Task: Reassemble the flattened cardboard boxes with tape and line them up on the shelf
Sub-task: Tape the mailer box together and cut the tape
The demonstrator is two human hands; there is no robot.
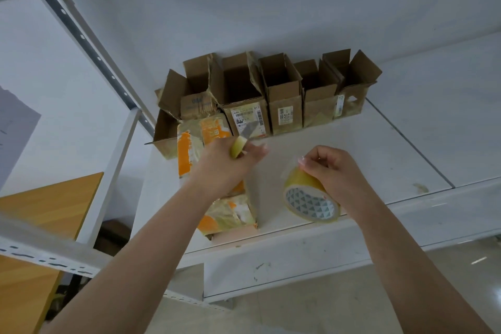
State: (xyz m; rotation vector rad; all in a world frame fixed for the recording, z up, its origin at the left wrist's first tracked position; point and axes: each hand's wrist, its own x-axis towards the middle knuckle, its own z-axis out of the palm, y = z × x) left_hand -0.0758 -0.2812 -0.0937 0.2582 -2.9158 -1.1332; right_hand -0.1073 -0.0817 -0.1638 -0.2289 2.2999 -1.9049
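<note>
You are in the taping step: your right hand (329, 171), right of the frame's middle, curls its fingers round a roll of yellowish tape (309, 198) and pinches at its upper edge, seemingly at the loose end. Your left hand (230, 163), just left of middle, grips a small yellow-handled cutter (238, 148) whose grey blade points up toward the row of boxes. Under and below that hand lies an orange-and-white box (217, 171) on the white shelf (406, 160), reaching down to the shelf's front edge; whether it is still flat or partly folded I cannot tell. In the upper middle, five open-topped brown boxes (282, 97) stand side by side against the back wall, with one more open box (165, 133) at their left end, lying skewed. So most of the line looks done, and this box is probably the one in hand. Next you likely need to draw out a strip, lay it along the box's seam and cut it; mind the blade near your fingers and the tape folding onto itself.
</note>
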